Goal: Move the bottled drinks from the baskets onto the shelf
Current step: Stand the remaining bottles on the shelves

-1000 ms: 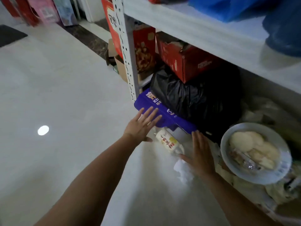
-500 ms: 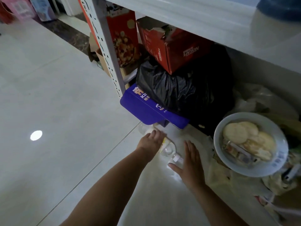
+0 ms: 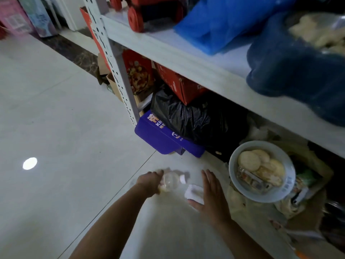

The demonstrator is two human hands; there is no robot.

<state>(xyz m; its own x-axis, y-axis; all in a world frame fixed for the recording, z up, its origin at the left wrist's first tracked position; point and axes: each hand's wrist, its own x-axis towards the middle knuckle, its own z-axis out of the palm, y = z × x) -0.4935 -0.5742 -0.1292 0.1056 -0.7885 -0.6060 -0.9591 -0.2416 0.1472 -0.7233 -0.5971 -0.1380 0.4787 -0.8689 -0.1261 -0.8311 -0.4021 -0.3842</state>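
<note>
Our left hand (image 3: pixel 151 183) grips the bottle (image 3: pixel 170 181); our right hand (image 3: pixel 212 197) is flat and holds nothing.

We see the left fingers curled round the blurred bottle, its white cap (image 3: pixel 182 178) toward the right hand. The bottle is low over the floor (image 3: pixel 56 109), before the shelf (image 3: pixel 186 60), near the blue box (image 3: pixel 160 139); we cannot tell whether it touches the floor. The right fingers are straight, just beside a small white scrap (image 3: pixel 193 191). A bowl (image 3: pixel 287 186) of crackers sits further right.
</note>
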